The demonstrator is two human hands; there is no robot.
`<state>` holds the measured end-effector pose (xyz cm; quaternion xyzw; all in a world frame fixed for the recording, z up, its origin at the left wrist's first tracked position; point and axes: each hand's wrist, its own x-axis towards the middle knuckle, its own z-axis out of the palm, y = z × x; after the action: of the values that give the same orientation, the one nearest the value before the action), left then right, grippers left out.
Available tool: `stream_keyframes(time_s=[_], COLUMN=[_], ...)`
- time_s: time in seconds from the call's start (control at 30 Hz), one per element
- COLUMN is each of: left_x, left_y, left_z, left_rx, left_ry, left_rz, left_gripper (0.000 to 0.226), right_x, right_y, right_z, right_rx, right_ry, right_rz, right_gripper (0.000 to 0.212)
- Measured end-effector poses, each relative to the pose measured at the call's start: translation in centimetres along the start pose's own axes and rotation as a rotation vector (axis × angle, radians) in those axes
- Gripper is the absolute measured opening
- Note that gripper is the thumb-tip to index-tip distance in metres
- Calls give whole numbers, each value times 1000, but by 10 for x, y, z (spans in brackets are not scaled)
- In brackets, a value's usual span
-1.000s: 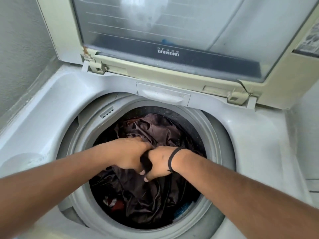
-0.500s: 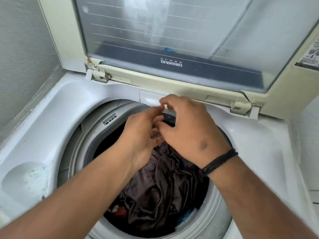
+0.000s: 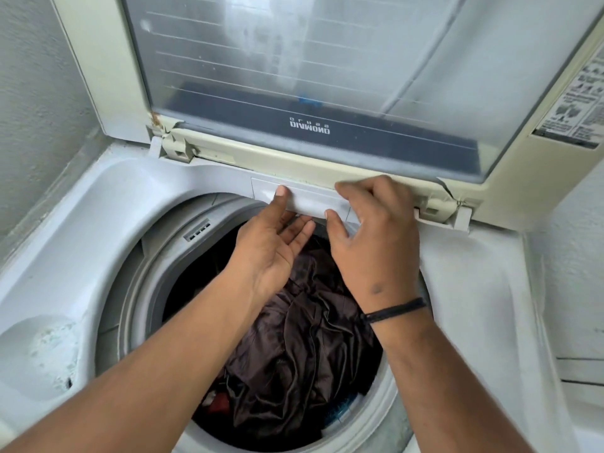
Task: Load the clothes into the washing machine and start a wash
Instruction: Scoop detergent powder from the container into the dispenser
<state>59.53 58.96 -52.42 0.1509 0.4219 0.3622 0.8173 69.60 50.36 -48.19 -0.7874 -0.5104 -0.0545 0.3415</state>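
**Both hands at the drawer panel, clothes lying in the drum**

Standing against a grey textured wall: top-loading washing machine, lid propped upright at the back.

Reaching over the drum opening with both hands. Left hand turned palm up, fingers straight and relaxed, one fingertip touching the front of the small white drawer panel at the back rim, gripping nothing. Right hand close beside it, fingers curled over the panel's right part, thumb pressing at the lower edge, pinching the panel between them. Wearing a black band at the right wrist.

Lying below the hands, inside the drum: the clothes, a crumpled dark brown shiny mass filling the tub, with a bit of red cloth and a bit of blue peeking out at the near edge.

Showing further out: glass window in the lid with "DIAMOND" printed upside down, worn cream hinges at both corners, an instruction sticker on the right of the lid frame.
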Motion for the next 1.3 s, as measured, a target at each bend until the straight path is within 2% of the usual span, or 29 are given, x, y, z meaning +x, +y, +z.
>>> stream_keyframes(time_s=[0.27, 0.4, 0.53, 0.73, 0.93, 1.0, 1.1, 1.13, 1.23, 1.3], left_x=[2, 3, 1, -3, -6, -7, -7, -6, -5, -7], left_y=[-1, -2, -6, -6, -6, -4, 2, 6, 14, 13], left_z=[5, 5, 4, 6, 6, 5, 6, 5, 5, 5], left_rx=[42, 42, 68, 118, 182, 196, 250, 282, 352, 346], left_ry=[20, 16, -4, 26, 80, 75, 87, 84, 80, 97], left_rz=[81, 106, 147, 169, 168, 152, 130, 123, 111, 88], left_gripper=[65, 59, 38, 35, 23, 27, 55, 56, 20, 9], right_x=[2, 2, 1, 0, 1, 2, 4, 5, 8, 9], right_y=[6, 7, 7, 7, 7, 7, 6, 6, 7, 9], right_z=[12, 13, 14, 14, 11, 9, 3, 1, -6, -9], right_rx=[-20, -26, -61, -74, -62, -75, -78, -74, -84, -85], right_ry=[9, 14, 3, -4, -15, -38, -90, -104, -177, -239], right_rz=[-48, -58, -66, -63, -62, -67, -82, -86, -89, -79], right_gripper=[27, 26, 25, 26, 18, 12, 8, 8, 7, 8])
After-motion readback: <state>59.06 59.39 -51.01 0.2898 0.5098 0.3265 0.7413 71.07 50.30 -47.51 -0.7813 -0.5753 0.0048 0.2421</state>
